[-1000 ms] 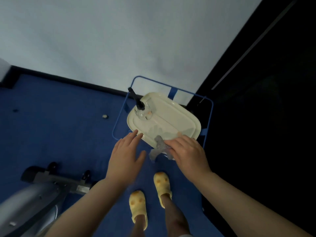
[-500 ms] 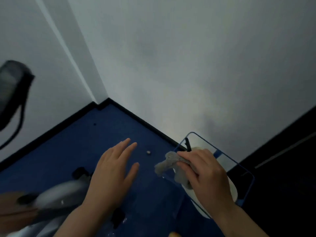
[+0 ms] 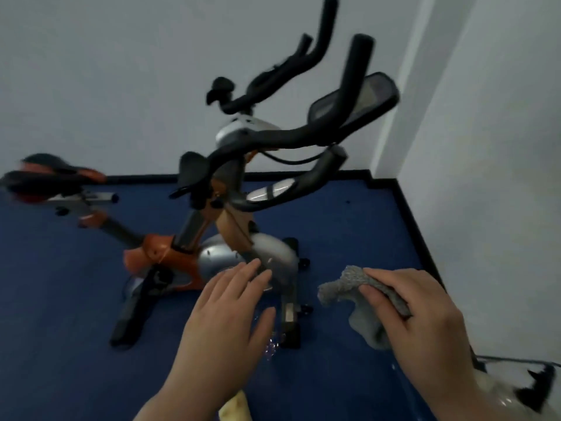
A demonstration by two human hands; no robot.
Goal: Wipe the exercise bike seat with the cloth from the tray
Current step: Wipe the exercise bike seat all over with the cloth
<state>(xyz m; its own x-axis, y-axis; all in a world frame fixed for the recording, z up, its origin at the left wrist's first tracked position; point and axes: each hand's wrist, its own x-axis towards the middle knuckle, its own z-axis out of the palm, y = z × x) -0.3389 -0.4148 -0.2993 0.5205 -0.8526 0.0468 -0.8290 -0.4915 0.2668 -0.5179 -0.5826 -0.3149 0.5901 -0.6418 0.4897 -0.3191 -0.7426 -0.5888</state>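
- Head view: my right hand sits low on the right with its fingers clamped on the grey cloth, which bunches out to the left of my knuckles and hangs a little below them.
- My left hand is flat and empty, its fingers apart and slightly spread, hovering in front of the bike's silver flywheel cover; I can't tell whether it touches anything, but it looks to be in the air.
- The seat, black with orange trim, is far off to the left, well apart from both hands. It is blurred at the picture's edge.
- The handlebars and the black screen stand between me and the far wall, nearer my cloth hand than the seat is.
- The tray shows only as a pale corner at the lower right, near the wall.
- As I judge it, the cloth is fetched and I'm on the carry to the bike; wiping has not begun.
- The next move calls for taking the cloth leftward past the frame to the seat, spreading it under my palm so it lies flat, and perhaps steadying the seat with my free hand.
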